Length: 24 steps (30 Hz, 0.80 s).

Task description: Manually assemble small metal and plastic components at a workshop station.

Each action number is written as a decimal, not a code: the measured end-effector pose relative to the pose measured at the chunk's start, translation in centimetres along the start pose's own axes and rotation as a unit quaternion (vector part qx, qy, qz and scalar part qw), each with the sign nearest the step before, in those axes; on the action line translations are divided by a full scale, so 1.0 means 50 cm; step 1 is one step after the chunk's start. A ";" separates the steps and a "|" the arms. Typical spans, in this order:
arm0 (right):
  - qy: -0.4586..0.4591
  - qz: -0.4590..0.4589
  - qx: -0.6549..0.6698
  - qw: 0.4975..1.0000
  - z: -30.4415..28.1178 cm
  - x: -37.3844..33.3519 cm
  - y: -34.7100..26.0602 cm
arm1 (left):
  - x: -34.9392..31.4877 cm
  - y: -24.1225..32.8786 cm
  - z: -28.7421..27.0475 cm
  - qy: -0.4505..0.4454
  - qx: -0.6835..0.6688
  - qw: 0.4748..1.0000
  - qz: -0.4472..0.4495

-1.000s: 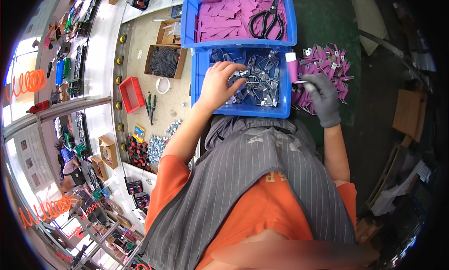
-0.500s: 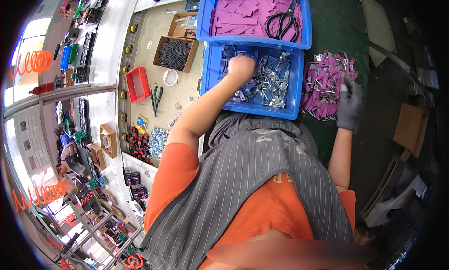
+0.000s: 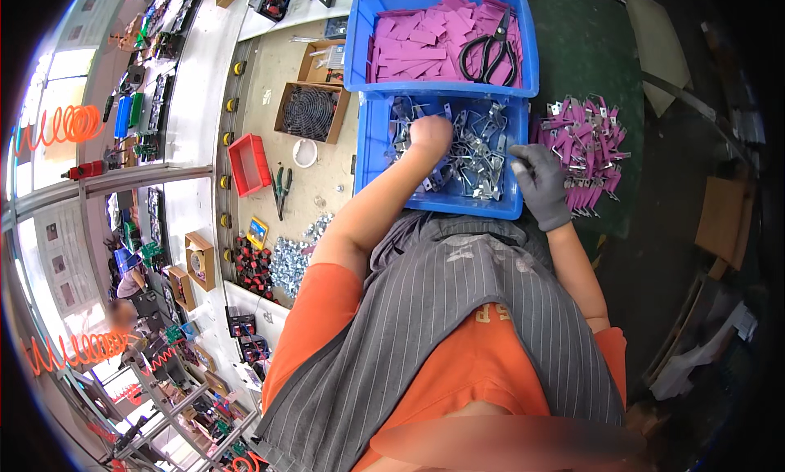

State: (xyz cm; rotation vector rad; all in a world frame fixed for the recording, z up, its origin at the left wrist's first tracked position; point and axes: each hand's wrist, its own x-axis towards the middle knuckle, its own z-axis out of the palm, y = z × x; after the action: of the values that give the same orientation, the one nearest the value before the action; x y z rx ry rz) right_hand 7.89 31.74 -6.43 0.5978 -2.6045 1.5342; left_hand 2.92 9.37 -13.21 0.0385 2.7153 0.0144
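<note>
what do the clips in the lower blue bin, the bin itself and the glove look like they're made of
Clips: probably bare or plated steel, silvery grey with bright glints on bent edges.
Lower blue bin: likely moulded plastic, uniform saturated blue with smooth, slightly glossy walls.
Glove on the right hand: seems a knit fabric, possibly coated; matte grey, snug to the fingers. The left hand is bare.

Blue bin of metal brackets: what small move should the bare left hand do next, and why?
Probably close the left hand on one bracket and lift it. It is down among the loose brackets in the bin, while the gloved right hand waits at the bin's right edge.
</note>
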 end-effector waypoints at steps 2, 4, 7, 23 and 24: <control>-0.036 0.013 0.012 0.999 0.008 0.006 -0.006 | 0.017 0.003 0.028 -0.010 -0.031 0.999 -0.030; -0.029 -0.008 0.017 0.999 0.015 0.013 -0.007 | 0.021 0.003 0.037 -0.003 -0.036 0.999 -0.036; -0.038 -0.006 0.008 0.999 0.017 0.016 -0.004 | -0.006 0.001 0.010 0.005 -0.089 0.996 -0.008; -0.142 0.194 0.242 0.940 0.025 0.007 -0.011 | -0.121 -0.026 -0.225 0.198 -0.271 0.928 0.161; -0.157 0.167 0.209 0.951 0.024 0.006 -0.014 | -0.093 -0.046 -0.247 0.243 -0.254 0.924 0.150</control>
State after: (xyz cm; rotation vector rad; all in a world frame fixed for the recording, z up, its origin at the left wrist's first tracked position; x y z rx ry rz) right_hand 8.03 30.34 -6.36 0.4729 -2.7228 2.3086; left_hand 1.99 6.89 -0.08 0.3378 3.0650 0.9279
